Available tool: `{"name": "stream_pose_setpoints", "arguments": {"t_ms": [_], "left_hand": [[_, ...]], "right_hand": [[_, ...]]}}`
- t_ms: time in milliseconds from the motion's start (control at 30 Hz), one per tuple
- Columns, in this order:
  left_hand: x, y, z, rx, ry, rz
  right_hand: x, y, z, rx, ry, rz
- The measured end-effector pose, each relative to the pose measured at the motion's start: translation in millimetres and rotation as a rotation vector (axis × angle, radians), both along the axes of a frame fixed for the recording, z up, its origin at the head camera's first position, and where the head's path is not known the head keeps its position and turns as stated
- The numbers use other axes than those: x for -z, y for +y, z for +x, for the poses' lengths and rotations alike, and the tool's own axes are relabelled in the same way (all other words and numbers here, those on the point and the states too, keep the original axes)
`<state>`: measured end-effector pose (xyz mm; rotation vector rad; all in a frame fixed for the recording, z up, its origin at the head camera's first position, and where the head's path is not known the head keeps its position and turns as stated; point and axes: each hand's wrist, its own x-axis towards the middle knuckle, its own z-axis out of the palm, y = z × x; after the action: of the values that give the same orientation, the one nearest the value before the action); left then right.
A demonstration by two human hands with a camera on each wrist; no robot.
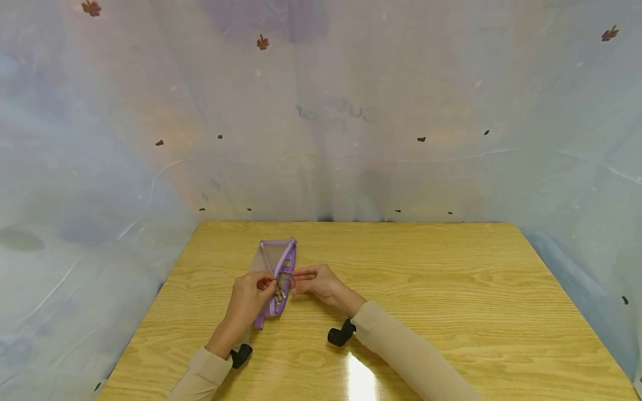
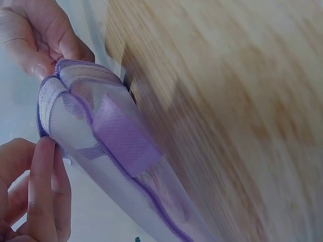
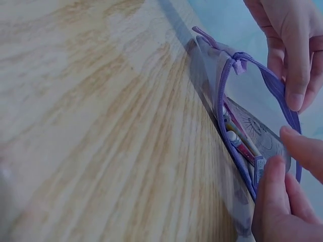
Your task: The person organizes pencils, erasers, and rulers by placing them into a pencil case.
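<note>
A purple-edged mesh pencil case (image 1: 264,257) lies on the left of the table, its zip undone. My left hand (image 1: 249,292) pinches one rim of the opening. At the facing rim, the thumb and fingertips of my right hand (image 1: 321,285) pinch the edge. Between the hands the mouth gapes. Inside, in the right wrist view, are several pens or pencils (image 3: 237,132) and a flat grey piece with a drawn pattern (image 3: 255,132). That piece reaches towards my right fingertips; whether they touch it, I cannot tell. A purple fabric tab (image 2: 123,138) sticks out from the case's near end.
The case rests on a wood-grain table (image 1: 426,278). A pale patterned curtain (image 1: 351,111) hangs behind the table and along both sides. Black camera mounts (image 1: 342,333) sit at both wrists. A bright reflection shows on the table's near part.
</note>
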<state>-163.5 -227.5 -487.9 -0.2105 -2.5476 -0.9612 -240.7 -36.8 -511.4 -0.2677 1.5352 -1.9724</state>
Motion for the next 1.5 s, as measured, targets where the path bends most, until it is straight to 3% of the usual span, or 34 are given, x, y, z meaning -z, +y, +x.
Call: {"name": "stream_pose_setpoints", "arguments": {"t_ms": [233,600,1167,1500], "left_hand": [[1.5,-0.9,0.4,0.001,-0.007,0.001],[2.0,-0.4,1.3,-0.003,-0.001,0.009],[-1.0,-1.1,1.8,0.0,-0.043,0.019],[-0.9,-2.0,0.8,0.004,-0.046,0.031]], "right_hand": [[2.4,-1,0.5,-0.005,-0.003,-0.014],[4.8,-5,3.1,0.011,0.076,-0.019],[5.6,-13,2.2,0.045,0.247,0.085],[2.6,-17,2.0,0.068,0.285,0.129]]}}
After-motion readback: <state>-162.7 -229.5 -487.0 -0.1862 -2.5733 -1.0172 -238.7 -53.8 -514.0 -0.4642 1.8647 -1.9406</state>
